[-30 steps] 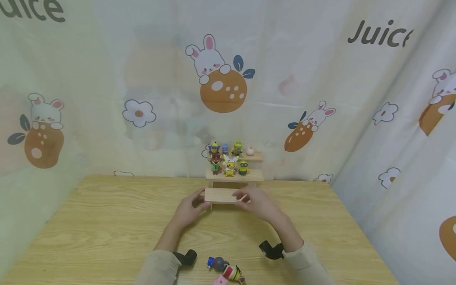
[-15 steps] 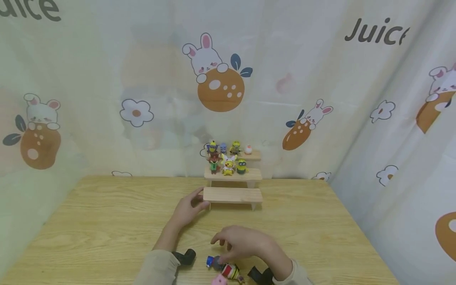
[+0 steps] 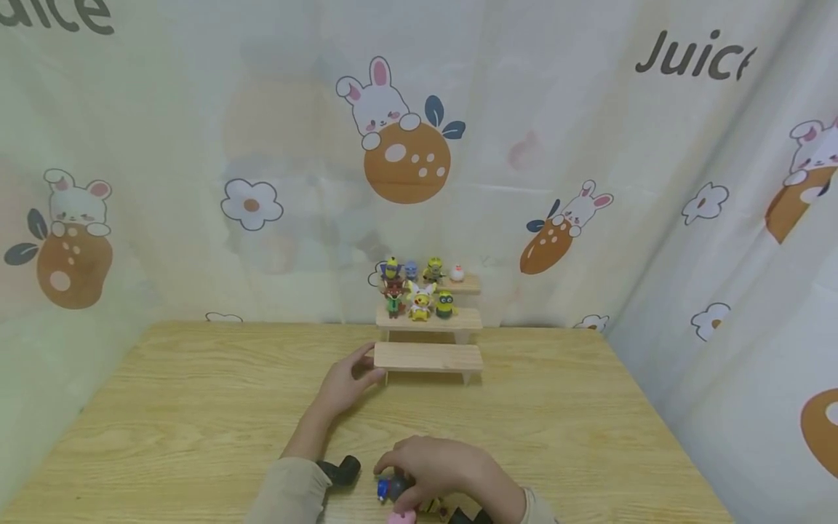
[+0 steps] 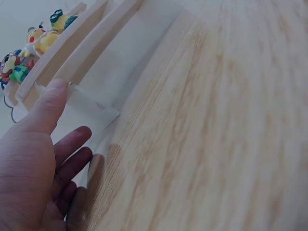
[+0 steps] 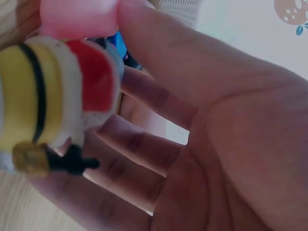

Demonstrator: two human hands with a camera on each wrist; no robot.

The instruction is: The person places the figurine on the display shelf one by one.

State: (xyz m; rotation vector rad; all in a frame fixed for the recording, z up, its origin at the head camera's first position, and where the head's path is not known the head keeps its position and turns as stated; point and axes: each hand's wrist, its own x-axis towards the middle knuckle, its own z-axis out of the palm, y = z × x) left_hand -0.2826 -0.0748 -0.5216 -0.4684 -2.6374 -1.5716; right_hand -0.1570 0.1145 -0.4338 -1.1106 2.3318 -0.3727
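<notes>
In the head view, my left hand [image 3: 343, 386] rests against the left end of the lowest step [image 3: 428, 356] of a tiered wooden display stand. The left wrist view has its thumb at the step's edge and the other fingers loosely bent beside the leg. My right hand [image 3: 448, 469] reaches down over a small group of toy figures near me, partly covering them. A blue-and-grey figure [image 3: 395, 489] lies between its thumb and forefinger. Seen from the right wrist, the thumb is right at a pink figure [image 5: 79, 17], and a yellow figure in red and white [image 5: 48, 91] lies before the spread fingers.
Several toy figures stand on the two upper tiers, among them a Pikachu figure [image 3: 420, 302], a fox figure [image 3: 393, 300] and a goggled yellow figure [image 3: 444, 305]. A patterned curtain [image 3: 294, 145] hangs behind the wooden table [image 3: 196, 437]. Black wrist gear [image 3: 343, 471] sits by the left sleeve.
My right hand has left the right side of the lowest step and come back and down to the figures near me. My left hand has stayed at the step's left end.
</notes>
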